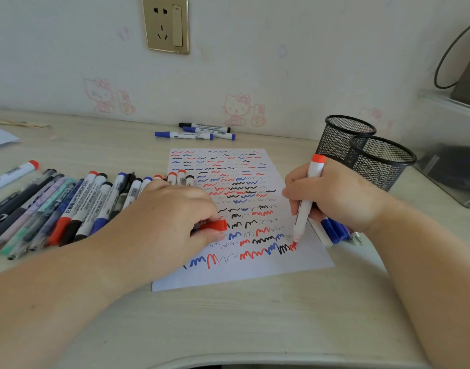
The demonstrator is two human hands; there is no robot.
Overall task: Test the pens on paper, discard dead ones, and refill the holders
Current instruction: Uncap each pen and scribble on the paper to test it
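Now right hand point(335, 193) presses red marker point(307, 201) onto paper point(255, 272).

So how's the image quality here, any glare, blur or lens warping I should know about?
Head view: soft, even light with no glare on the paper; only faint shadows under the left hand and right hand. The wide lens bows the desk edge. The red marker and scribbles are sharp; the right-edge clutter is dim.
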